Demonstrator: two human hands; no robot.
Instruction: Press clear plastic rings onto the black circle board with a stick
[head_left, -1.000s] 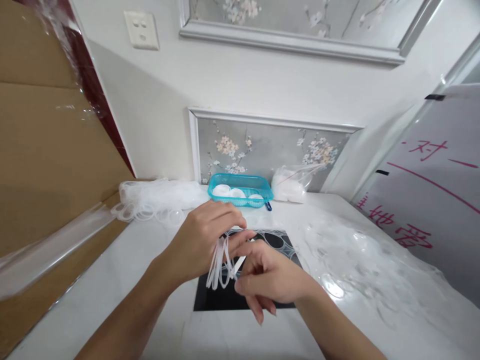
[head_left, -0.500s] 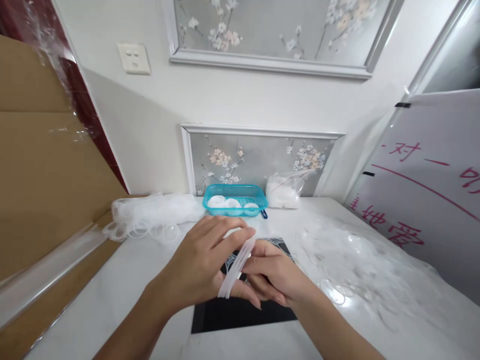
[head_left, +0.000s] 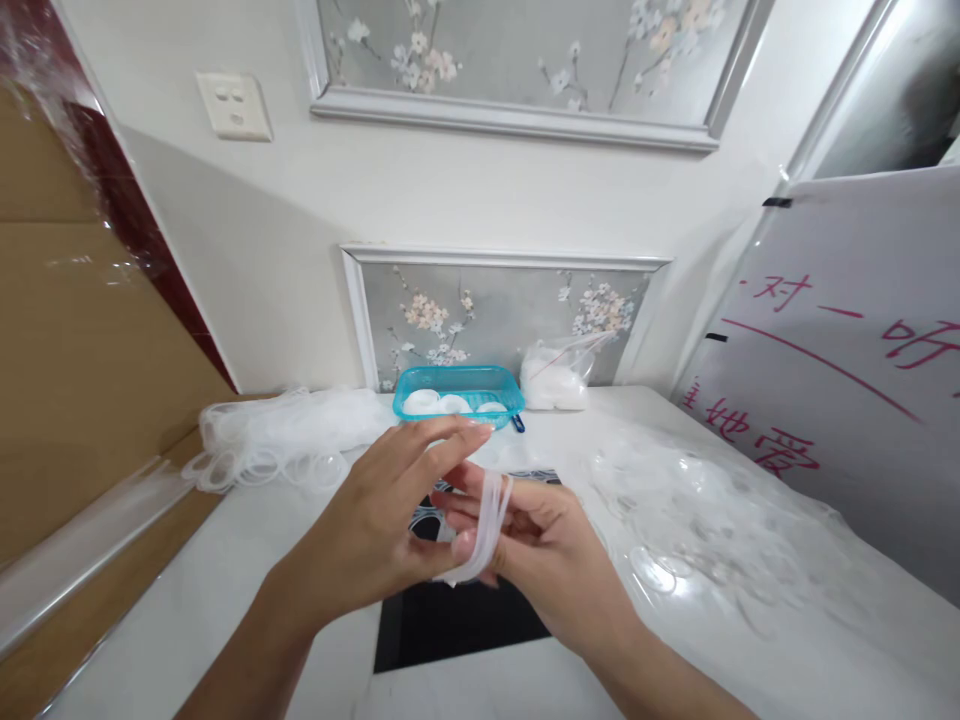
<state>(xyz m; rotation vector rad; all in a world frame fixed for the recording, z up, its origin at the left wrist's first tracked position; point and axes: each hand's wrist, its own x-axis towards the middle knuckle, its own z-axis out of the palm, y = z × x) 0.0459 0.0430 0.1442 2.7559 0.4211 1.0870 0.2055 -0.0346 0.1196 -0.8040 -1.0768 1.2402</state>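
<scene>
A bundle of thin, translucent white rings point(head_left: 491, 530) is looped round the fingers of my right hand point(head_left: 559, 545), with the thumb against it. My left hand point(head_left: 382, 505) is beside it, fingers stretched out above and apart from the thumb. The left thumb tip touches the lower part of the bundle. Below both hands lies a black mat point(head_left: 457, 635) with a patterned far part, partly hidden by the hands. Behind them, a blue plastic basket point(head_left: 457, 378) holds several coiled white ring bundles point(head_left: 421, 402).
Loose translucent rings point(head_left: 697, 510) spread over the right of the white table point(head_left: 322, 640). A heap of rings point(head_left: 292, 425) lies at the back left. A clear bag with white contents point(head_left: 555, 380) stands by the basket. Cardboard point(head_left: 90, 310) borders the left, a written board point(head_left: 847, 330) the right.
The ring bundle has passed from round my left fingers and thumb to round my right fingers. My right hand has opened out within the loop. The view has shifted slightly to the right.
</scene>
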